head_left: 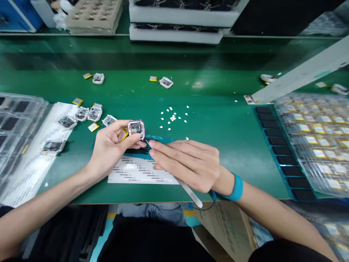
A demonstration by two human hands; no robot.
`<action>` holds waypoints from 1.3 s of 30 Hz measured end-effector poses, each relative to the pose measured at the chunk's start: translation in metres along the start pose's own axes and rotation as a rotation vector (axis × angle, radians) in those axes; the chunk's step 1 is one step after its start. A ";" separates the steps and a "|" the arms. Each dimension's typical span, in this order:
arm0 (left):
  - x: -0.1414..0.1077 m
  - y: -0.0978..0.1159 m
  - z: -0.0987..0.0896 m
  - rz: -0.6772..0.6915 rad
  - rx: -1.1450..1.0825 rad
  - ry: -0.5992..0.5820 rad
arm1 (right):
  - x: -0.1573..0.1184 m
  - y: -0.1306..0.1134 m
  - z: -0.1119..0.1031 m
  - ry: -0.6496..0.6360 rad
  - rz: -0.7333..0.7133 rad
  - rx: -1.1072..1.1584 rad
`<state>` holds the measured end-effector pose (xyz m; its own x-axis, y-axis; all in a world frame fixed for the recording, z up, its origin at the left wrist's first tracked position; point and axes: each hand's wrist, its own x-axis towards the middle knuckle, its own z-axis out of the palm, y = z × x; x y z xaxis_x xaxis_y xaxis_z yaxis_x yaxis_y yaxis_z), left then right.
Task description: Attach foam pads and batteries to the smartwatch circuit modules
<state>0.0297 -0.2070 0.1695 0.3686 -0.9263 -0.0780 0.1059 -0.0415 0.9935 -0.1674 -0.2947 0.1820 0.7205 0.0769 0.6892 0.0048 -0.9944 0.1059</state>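
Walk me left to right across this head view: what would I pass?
Clear plastic tray → printed white sheet → left hand → pink-framed circuit module → right hand → blue slotted tray → clear pack of yellow-labelled batteries

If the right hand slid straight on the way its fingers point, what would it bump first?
Probably the left hand, close ahead of the right hand, its fingers gripping a pink-framed circuit module; depth is hard to judge.

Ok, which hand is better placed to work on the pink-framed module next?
Right, probably: the right hand holds metal tweezers with their tip beside the pink-framed module, while the left hand is busy gripping it.
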 end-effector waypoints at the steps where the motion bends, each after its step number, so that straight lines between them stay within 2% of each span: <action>1: 0.005 0.001 -0.004 0.052 0.048 0.012 | -0.001 0.000 0.001 0.017 -0.008 -0.006; 3: 0.024 0.006 -0.021 0.202 0.203 0.108 | -0.002 0.001 0.005 0.045 -0.026 -0.022; 5: 0.053 0.012 -0.051 0.345 0.452 0.306 | -0.003 0.002 0.009 0.062 -0.038 -0.035; 6: 0.070 0.016 -0.070 0.390 0.611 0.430 | -0.004 0.002 0.011 0.066 -0.042 -0.037; 7: 0.088 0.020 -0.091 0.352 0.797 0.495 | -0.003 0.002 0.012 0.066 -0.043 -0.036; 9: 0.118 0.027 -0.129 0.267 0.907 0.468 | -0.002 0.003 0.012 0.070 -0.040 -0.036; 11: 0.140 0.032 -0.157 0.204 0.991 0.399 | -0.001 0.003 0.014 0.085 -0.032 -0.034; 14: 0.163 0.034 -0.173 0.155 1.094 0.308 | 0.000 0.004 0.017 0.099 -0.031 -0.021; 19: 0.197 0.020 -0.169 0.090 1.185 0.148 | -0.002 0.006 0.020 0.094 -0.035 -0.023; 22: 0.209 0.013 -0.168 0.039 1.211 0.103 | -0.002 0.006 0.019 0.104 -0.046 -0.018; 27: 0.208 0.022 -0.166 0.011 1.227 0.079 | -0.002 0.007 0.019 0.086 -0.063 -0.003; 30: 0.197 0.030 -0.156 0.038 1.199 0.146 | -0.004 0.008 0.020 0.094 -0.062 0.005; 34: 0.165 0.028 -0.121 0.231 1.074 0.267 | -0.004 0.010 0.018 0.081 -0.050 -0.017; 37: 0.128 0.017 -0.076 0.382 0.896 0.236 | -0.005 0.011 0.017 0.079 -0.029 -0.029; 39: 0.098 0.009 -0.042 0.438 0.745 0.163 | -0.006 0.012 0.018 0.072 0.015 -0.012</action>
<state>0.1060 -0.2827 0.1673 0.3682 -0.8535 0.3687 -0.6851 0.0190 0.7282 -0.1590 -0.3088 0.1660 0.6690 0.0674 0.7402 -0.0145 -0.9945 0.1036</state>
